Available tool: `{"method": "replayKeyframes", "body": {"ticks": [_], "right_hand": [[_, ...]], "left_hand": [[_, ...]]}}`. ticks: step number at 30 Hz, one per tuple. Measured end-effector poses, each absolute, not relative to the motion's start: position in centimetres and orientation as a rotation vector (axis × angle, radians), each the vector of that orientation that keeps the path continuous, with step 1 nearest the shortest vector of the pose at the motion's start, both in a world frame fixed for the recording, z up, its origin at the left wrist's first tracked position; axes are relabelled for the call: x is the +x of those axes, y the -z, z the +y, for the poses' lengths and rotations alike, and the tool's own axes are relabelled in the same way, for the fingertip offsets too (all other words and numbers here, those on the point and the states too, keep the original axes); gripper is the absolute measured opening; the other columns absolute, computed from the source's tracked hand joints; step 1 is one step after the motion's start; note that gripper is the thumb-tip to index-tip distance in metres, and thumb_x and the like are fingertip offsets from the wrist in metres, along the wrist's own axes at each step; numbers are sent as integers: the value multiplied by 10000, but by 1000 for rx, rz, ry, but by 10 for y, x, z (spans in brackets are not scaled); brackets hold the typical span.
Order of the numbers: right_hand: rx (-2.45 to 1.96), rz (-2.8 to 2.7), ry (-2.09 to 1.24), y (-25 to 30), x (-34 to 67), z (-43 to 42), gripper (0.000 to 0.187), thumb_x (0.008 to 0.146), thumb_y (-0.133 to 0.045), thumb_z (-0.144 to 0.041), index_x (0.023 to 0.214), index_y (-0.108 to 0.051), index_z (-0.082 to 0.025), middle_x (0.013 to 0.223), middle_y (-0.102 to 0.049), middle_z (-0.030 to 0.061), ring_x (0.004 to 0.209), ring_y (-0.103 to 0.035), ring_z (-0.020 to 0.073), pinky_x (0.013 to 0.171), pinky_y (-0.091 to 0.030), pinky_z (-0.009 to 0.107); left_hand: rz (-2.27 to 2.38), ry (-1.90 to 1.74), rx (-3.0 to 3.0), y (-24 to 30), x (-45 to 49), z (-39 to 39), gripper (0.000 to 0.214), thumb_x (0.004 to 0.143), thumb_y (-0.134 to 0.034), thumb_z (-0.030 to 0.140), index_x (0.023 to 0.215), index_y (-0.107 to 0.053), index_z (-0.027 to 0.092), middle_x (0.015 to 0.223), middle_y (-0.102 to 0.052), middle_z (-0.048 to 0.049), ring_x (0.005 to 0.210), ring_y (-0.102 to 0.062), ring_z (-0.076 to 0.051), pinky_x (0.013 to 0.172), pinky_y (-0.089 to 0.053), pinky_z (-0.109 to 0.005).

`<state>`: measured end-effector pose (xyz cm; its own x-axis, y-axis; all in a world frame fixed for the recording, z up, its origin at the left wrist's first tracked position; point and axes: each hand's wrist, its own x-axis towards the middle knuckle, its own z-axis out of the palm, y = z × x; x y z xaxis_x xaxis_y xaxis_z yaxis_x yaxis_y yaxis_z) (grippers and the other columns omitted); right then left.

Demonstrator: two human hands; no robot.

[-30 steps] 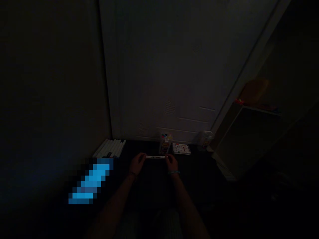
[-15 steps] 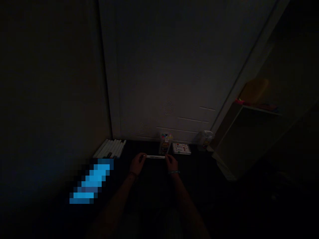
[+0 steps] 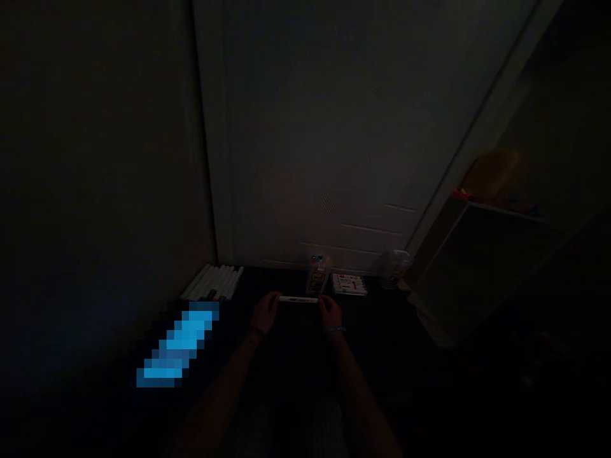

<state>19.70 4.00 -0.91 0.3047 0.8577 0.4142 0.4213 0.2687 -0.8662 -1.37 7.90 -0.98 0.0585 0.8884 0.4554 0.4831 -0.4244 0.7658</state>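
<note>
A white marker (image 3: 298, 299) lies level between my two hands, with dark print along its side. My left hand (image 3: 266, 312) pinches its left end, and my right hand (image 3: 330, 310) pinches the right end. Just behind the marker stands a clear case (image 3: 318, 275) with coloured marker tips showing at its top. To the right of that case, a flat pack of white markers (image 3: 349, 284) lies on the dark table (image 3: 296, 350). The light is dim, so fine details of the fingers are lost.
Several white markers (image 3: 214, 281) lie side by side at the back left. A bright blue pixelated patch (image 3: 184, 343) sits in front of them. Another clear container (image 3: 397, 268) stands at the back right, beside a shelf unit (image 3: 458, 267). A pale wall (image 3: 305, 159) rises behind the table.
The view has shifted slightly. Both hands still hold the marker, which now shows a little more of its length between them.
</note>
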Motion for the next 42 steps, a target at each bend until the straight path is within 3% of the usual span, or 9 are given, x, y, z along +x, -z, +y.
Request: {"method": "replayKeyframes", "body": {"ticks": [15,22,26,31,38,42], "right_hand": [[-1371,-1267,-476,7,197,39,291,761,-473,-372,911,-627,-176,878,-652,40,810,-586,166,736,-445,261],[-1372,-1264,-435,10,195,41,305,767,-460,-395,900,-631,-179,864,-654,41,801,-587,170,727,-442,263],[-1347,-1266,-425,13,195,43,315,769,-455,-409,883,-637,-179,844,-658,41,783,-594,174,709,-445,261],[-1362,-1233,-452,10,195,42,321,763,-458,-425,876,-638,-184,828,-661,35,766,-599,172,693,-452,258],[-1364,-1257,-476,3,194,37,307,752,-472,-423,856,-646,-192,809,-665,31,747,-601,172,680,-459,261],[-1374,-1259,-487,3,194,38,314,746,-477,-429,850,-647,-186,801,-666,32,741,-602,174,670,-460,261]], "left_hand": [[1392,-1265,1933,-3,-11,69,293,808,-338,351,931,-564,212,958,-608,-26,930,-542,-166,856,-397,-309],[1480,-1196,1888,-2,-11,69,377,700,-471,496,921,-582,212,672,-559,21,589,-507,-119,560,-408,-231],[1530,-1205,1851,-2,-12,71,422,633,-531,530,889,-592,201,582,-505,44,509,-453,-101,498,-375,-216],[1471,-1198,1901,-3,-12,69,377,709,-458,511,902,-583,212,703,-573,15,593,-507,-119,566,-412,-234],[1339,-1296,1978,-1,-12,72,293,826,-313,375,945,-538,231,973,-577,-22,935,-523,-157,857,-386,-302],[1352,-1301,1975,3,-12,74,298,835,-286,360,945,-530,227,966,-567,-27,934,-525,-158,871,-387,-321]]}}
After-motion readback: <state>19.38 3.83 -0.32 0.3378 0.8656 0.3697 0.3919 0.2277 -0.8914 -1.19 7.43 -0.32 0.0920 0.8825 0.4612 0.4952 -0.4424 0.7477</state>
